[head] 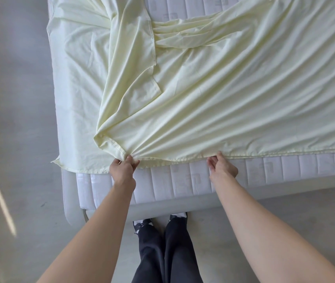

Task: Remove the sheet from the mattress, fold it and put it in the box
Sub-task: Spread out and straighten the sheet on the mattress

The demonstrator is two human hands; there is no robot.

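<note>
A pale yellow sheet (213, 94) lies loose and creased on the white quilted mattress (174, 180), with one part folded back over itself at the left. My left hand (122, 169) is shut on a bunched corner of the sheet near the mattress's front edge, and folds fan out from that grip. My right hand (220, 166) rests at the sheet's front hem further right, thumb on the hem and fingers curled below it; whether it pinches the cloth is unclear. No box is in view.
The mattress sits on a pale bed frame (183, 205) whose front rail runs just before my legs and shoes (162, 221). Grey floor (15, 119) lies to the left and below. A bare strip of mattress shows at the top.
</note>
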